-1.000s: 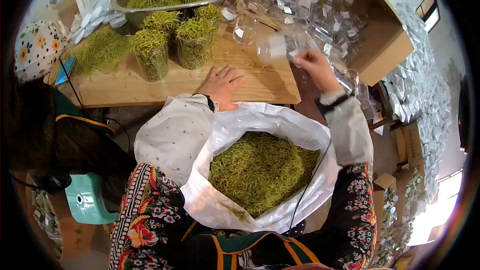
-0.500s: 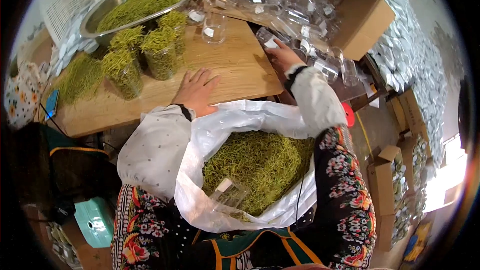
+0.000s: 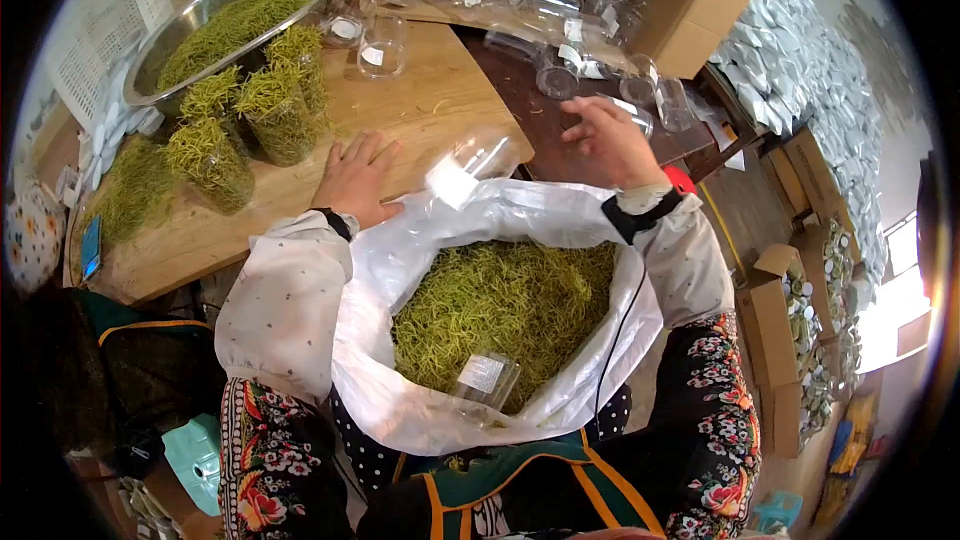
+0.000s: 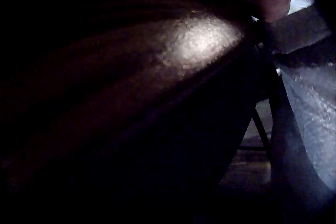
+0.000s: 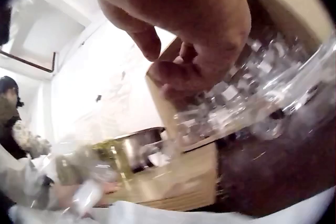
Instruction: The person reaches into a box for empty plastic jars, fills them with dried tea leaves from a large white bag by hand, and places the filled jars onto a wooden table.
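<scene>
Clear jar (image 3: 470,172), blurred and tilted, hangs over the far rim of the white bag (image 3: 352,370), near the right end of the wooden board (image 3: 440,90); whether it touches the rim, you cannot tell. Your right hand (image 3: 615,140) is apart from it to the right, its fingers loosely bent and gripping nothing. Your left hand (image 3: 358,180) rests on the board by its near edge, fingers spread, just left of the jar. Beyond the board's right edge, a strip of dark tabletop (image 3: 515,85) runs to the loose jars (image 3: 670,105) beside the cardboard box (image 3: 690,10). At far left, filled cups (image 3: 275,125) stand in front of the metal basin (image 3: 150,68), apart from your left hand.

Half a second ago, your right hand reached in among the loose jars; now it is nearer the bag, and the blurred jar is over the rim. Your left hand has stayed on the board.

The jar is see-through, with a white label on its side. A second labelled jar (image 3: 487,380) lies on the green strands (image 3: 510,290) inside the bag's near side.
</scene>
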`<act>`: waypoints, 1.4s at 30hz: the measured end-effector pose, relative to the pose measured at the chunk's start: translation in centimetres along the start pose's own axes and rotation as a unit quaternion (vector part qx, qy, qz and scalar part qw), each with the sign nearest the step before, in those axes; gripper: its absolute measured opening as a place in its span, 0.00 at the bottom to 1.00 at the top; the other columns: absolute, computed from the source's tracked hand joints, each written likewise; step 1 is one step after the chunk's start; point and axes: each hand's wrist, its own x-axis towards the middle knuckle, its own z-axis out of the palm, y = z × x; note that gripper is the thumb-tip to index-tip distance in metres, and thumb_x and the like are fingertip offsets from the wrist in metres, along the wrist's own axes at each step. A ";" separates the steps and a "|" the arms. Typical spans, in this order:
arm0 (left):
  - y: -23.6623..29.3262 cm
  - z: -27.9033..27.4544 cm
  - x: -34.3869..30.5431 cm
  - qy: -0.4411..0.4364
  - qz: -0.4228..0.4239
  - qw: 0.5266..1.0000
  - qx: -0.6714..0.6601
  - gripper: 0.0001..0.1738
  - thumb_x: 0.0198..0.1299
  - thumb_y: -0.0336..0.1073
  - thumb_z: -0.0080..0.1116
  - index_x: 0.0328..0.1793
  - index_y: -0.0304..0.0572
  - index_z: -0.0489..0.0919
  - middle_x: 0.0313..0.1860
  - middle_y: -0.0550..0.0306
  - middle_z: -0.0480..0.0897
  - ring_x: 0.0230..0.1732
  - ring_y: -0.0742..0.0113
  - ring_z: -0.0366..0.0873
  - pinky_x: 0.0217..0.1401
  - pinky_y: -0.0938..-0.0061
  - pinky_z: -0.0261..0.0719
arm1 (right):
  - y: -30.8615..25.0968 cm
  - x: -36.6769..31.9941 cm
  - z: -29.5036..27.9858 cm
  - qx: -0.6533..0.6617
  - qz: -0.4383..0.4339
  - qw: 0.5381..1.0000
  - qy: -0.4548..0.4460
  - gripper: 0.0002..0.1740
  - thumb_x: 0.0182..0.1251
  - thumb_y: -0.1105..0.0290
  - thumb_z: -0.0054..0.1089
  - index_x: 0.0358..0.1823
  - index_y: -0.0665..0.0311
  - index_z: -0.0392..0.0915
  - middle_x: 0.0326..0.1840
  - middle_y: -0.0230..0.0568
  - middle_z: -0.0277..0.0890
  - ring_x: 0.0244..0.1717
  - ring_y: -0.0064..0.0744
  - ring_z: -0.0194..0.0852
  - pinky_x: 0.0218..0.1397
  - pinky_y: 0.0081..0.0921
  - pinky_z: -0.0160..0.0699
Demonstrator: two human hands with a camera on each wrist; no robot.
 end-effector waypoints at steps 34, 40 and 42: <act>15.5 0.7 -10.2 0.019 0.332 0.926 -0.178 0.64 0.48 0.68 0.74 0.86 0.50 0.57 0.76 0.36 0.65 0.77 0.34 0.58 0.81 0.43 0.52 | 13.3 -33.5 1.5 -0.390 -0.047 0.920 -0.012 0.08 0.69 0.69 0.65 0.42 0.67 0.82 0.30 0.49 0.83 0.28 0.43 0.84 0.31 0.37 0.79; 21.1 6.6 -14.9 -0.083 0.256 0.925 -0.269 0.69 0.38 0.49 0.87 0.86 0.50 0.55 0.72 0.37 0.70 0.75 0.43 0.67 0.81 0.56 0.60 | 11.4 -32.7 4.3 -0.410 -0.196 0.887 -0.080 0.09 0.69 0.67 0.62 0.46 0.63 0.83 0.34 0.49 0.84 0.34 0.56 0.83 0.40 0.43 0.81; 20.0 7.4 -15.3 0.042 0.120 0.918 -0.375 0.62 0.39 0.41 0.85 0.81 0.46 0.60 0.69 0.41 0.72 0.73 0.50 0.71 0.78 0.63 0.67 | 11.0 -31.4 3.6 -0.320 -0.152 0.934 -0.033 0.10 0.70 0.67 0.62 0.47 0.65 0.83 0.34 0.47 0.84 0.34 0.51 0.84 0.41 0.39 0.82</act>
